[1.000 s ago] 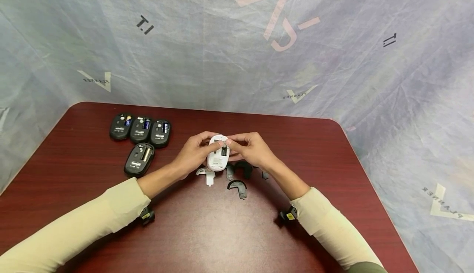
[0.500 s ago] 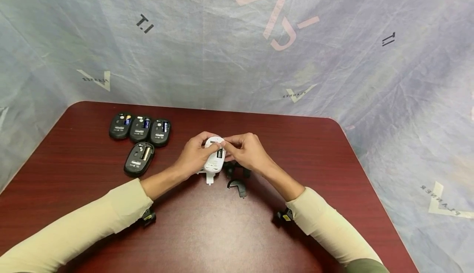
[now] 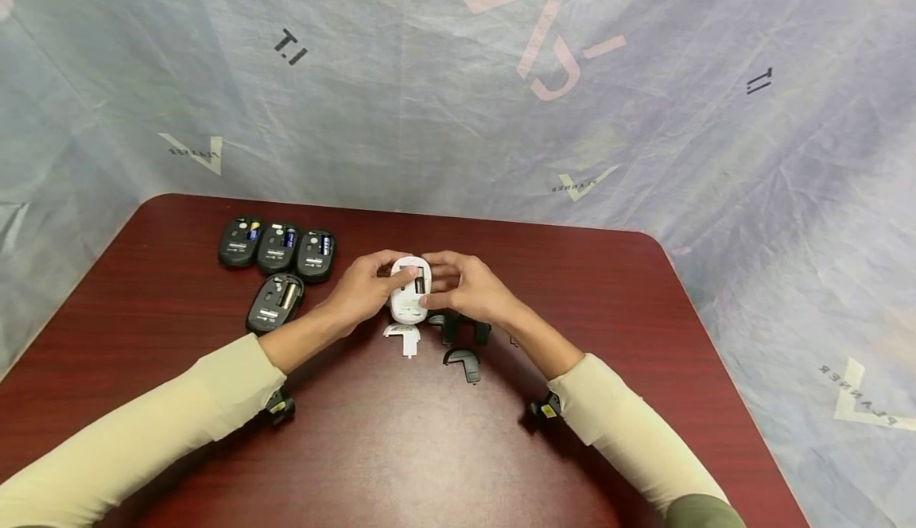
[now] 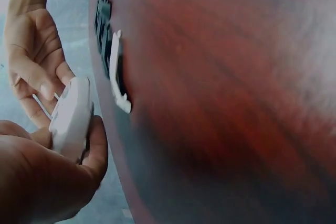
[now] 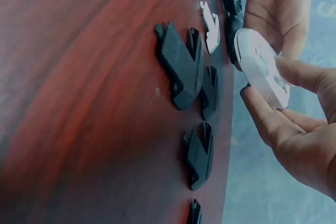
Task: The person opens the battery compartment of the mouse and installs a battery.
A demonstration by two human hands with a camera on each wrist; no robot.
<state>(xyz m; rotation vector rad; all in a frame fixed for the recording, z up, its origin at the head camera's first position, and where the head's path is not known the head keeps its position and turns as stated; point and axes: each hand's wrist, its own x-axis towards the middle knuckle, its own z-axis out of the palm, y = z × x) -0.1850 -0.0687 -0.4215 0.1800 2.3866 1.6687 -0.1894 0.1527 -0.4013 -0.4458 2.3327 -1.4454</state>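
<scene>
Over the middle of the table, both hands hold a white computer mouse [image 3: 406, 307], underside up, its battery slot uncovered and dark inside. My left hand [image 3: 360, 291] grips it from the left, thumb across the underside and fingers behind. On the other side, my right hand [image 3: 478, 288] has its thumb at the lower right edge and its fingers at the upper right. In the right wrist view the mouse [image 5: 258, 64] lies between that thumb and the fingers. Just below it in the head view is a white battery cover [image 3: 408, 335] on the table.
Several black battery covers lie near the hands, one black cover [image 3: 465, 359] closest to the person. At the left, several black mice lie underside up with batteries showing, including a nearer mouse [image 3: 272, 305]. A grey fabric backdrop [image 3: 401, 154] rises behind the table [image 3: 572, 273].
The white mouse has shifted slightly left and turned more upright. My right thumb has slid from beside the left thumb, near the slot, down to the mouse's lower right edge.
</scene>
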